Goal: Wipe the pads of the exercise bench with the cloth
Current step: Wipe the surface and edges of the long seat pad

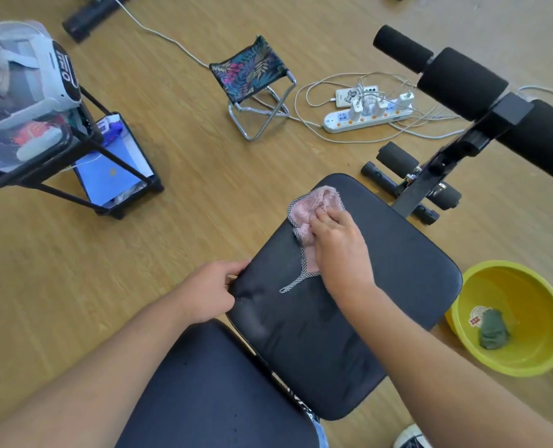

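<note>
Pink fluffy cloth point(313, 218), mesh-edged, head view: bunched at far left of black seat pad point(381, 286), right hand point(339, 247) fingers curled on it. Left hand point(210, 292) grips the pad's left edge. Wooden floor point(188, 189) lies open leftward; yellow basin point(507, 318) sits beside the right edge.

Little here can be read. A white headset point(42, 69) at the upper left carries large white letters on its dark front band, seemingly ending in "EO"; the rest is unclear. A round red-and-white sticker point(478, 316) inside the yellow basin point(543, 318) is too small to read. White lettering on the near edge of the bench pad point(333, 334) is mostly hidden. A blue card point(107, 176) shows a gold emblem, illegible.
</note>
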`<move>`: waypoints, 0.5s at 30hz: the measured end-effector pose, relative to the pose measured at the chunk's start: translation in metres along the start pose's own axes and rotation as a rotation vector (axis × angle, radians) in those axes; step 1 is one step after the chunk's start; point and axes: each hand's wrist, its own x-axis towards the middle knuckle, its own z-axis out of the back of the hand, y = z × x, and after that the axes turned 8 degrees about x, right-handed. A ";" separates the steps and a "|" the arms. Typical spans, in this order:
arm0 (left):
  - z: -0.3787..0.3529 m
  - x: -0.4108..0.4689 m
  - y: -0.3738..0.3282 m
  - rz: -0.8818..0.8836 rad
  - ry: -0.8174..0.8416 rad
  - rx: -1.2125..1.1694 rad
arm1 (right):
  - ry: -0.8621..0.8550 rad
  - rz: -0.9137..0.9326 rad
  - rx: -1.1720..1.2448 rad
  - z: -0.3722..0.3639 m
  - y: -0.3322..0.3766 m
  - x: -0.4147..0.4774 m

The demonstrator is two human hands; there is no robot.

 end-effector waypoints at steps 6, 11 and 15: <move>0.004 -0.001 0.001 0.042 0.000 -0.028 | 0.175 0.329 0.038 -0.041 0.069 -0.072; -0.002 0.000 -0.005 0.074 -0.023 -0.040 | 0.513 0.859 -0.252 -0.025 0.070 -0.095; -0.003 -0.004 -0.010 0.097 -0.039 -0.024 | 0.468 1.059 -0.323 -0.006 0.033 -0.047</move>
